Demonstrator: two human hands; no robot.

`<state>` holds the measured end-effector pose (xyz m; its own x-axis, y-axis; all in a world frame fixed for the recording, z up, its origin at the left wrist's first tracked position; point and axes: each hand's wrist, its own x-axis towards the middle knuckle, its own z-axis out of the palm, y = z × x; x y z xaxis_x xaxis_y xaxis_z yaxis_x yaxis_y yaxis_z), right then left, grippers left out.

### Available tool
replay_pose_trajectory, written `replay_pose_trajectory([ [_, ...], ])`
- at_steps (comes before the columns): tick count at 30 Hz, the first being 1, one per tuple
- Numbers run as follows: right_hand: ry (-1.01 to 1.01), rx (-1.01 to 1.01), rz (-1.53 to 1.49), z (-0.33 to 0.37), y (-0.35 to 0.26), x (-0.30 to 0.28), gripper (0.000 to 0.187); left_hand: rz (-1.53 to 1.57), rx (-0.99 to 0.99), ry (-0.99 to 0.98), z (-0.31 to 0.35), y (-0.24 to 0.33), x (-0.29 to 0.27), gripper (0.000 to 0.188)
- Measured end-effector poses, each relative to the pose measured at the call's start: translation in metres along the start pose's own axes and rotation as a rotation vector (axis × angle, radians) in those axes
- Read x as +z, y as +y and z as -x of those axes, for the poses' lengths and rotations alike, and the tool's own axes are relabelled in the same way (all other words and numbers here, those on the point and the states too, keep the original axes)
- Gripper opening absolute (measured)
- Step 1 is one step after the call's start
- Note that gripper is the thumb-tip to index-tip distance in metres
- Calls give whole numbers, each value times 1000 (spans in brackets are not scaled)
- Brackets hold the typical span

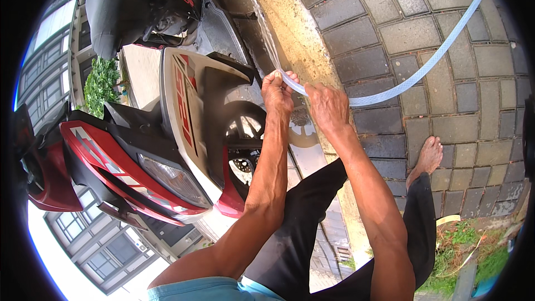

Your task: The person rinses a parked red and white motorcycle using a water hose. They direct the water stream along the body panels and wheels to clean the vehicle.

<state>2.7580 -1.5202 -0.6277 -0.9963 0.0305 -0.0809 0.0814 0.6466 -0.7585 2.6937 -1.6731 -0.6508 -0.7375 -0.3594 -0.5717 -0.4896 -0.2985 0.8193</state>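
A pale blue braided hose (412,79) curves in from the upper right to both my hands. Close to its end, my left hand (278,92) is closed round it with the fingers pinched at the mouth. My right hand (327,106) grips the same hose a short way behind. Water (266,36) streams from the end, away from me along the kerb. Just left of my hands stands a red, white and black motor scooter (186,106), its front wheel (245,128) partly behind my left forearm.
A yellowish kerb (295,28) runs between the scooter side and the grey paving bricks (384,33). My bare foot (429,156) rests on the bricks. Grass (462,245) grows at the lower right. A building (111,245) and a green bush (101,86) show beyond the scooter.
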Motion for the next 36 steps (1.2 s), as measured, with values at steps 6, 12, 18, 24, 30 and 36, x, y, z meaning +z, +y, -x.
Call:
replay_pose_trajectory([
  [6, -5, -4, -5, 1, 4, 4, 6, 15, -17, 36, 3, -5, -4, 9],
  [12, -61, -25, 10, 8, 9, 7, 10, 80, -54, 134, 15, -23, -20, 8],
  [18, -170, -46, 41, 15, 16, 23, 13, 131, -125, 191, 17, -44, -47, 11],
  [24, -177, -83, 67, 19, 21, 32, 13, 237, -163, 235, 15, -56, -62, 13],
  [30, -212, -62, 93, 18, 21, 42, 13, 245, -164, 263, 16, -57, -61, 14],
  [36, -190, -33, 85, 11, 16, 40, 14, 249, -141, 248, 5, -52, -56, 16],
])
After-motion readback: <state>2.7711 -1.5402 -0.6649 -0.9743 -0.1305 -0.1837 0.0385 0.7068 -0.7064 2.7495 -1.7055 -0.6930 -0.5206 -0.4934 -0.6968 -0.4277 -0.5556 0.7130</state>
